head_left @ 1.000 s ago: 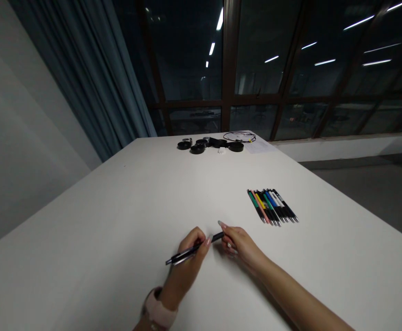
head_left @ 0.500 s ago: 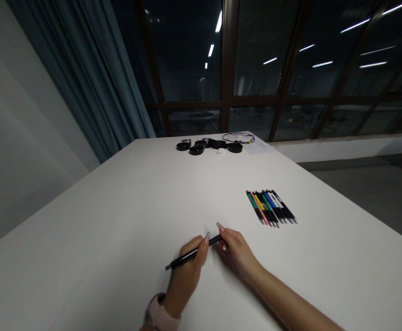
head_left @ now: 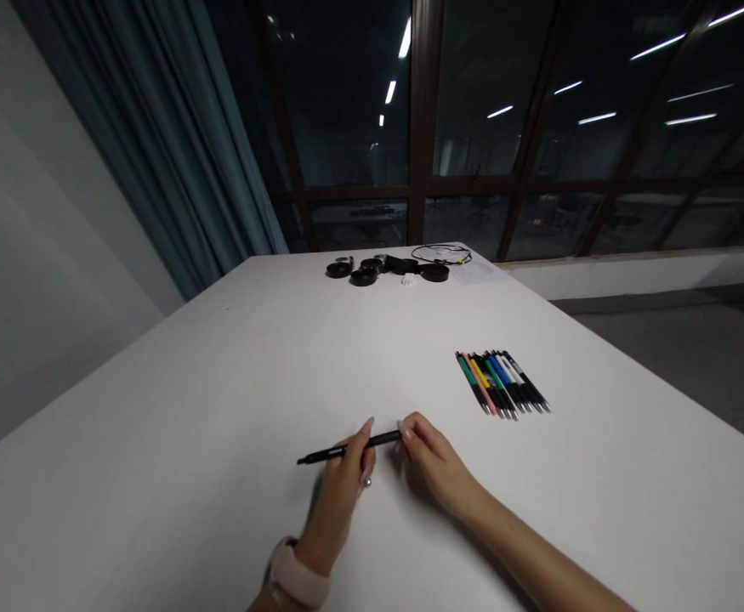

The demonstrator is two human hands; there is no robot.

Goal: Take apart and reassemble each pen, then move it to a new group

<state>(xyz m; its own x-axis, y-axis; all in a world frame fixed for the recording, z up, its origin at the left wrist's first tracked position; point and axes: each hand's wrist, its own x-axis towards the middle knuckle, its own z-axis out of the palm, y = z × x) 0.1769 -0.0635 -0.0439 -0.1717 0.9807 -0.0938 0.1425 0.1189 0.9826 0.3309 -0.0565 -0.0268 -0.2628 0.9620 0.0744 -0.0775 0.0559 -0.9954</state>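
Note:
A black pen [head_left: 383,439] is held between my two hands, just above the white table [head_left: 218,408]. My left hand [head_left: 346,476] is closed around the pen's middle, with its clicker end sticking out to the left. At the pen's right end, the fingertips of my right hand [head_left: 432,455] pinch the tip, which they hide. Farther off to the right lies a row of several pens [head_left: 501,384], side by side, in green, pink, yellow, blue, white and black, each with a dark grip.
At the table's far end sit several round black objects [head_left: 364,276], a small white item [head_left: 408,279], a coiled black cable [head_left: 441,253] and a sheet of paper [head_left: 479,272]. A blue curtain [head_left: 186,127] and dark windows stand beyond.
The pen has turned closer to level, its left end rising. My left hand has shifted slightly left and up; my right hand now pinches the pen's right end with its index finger bent.

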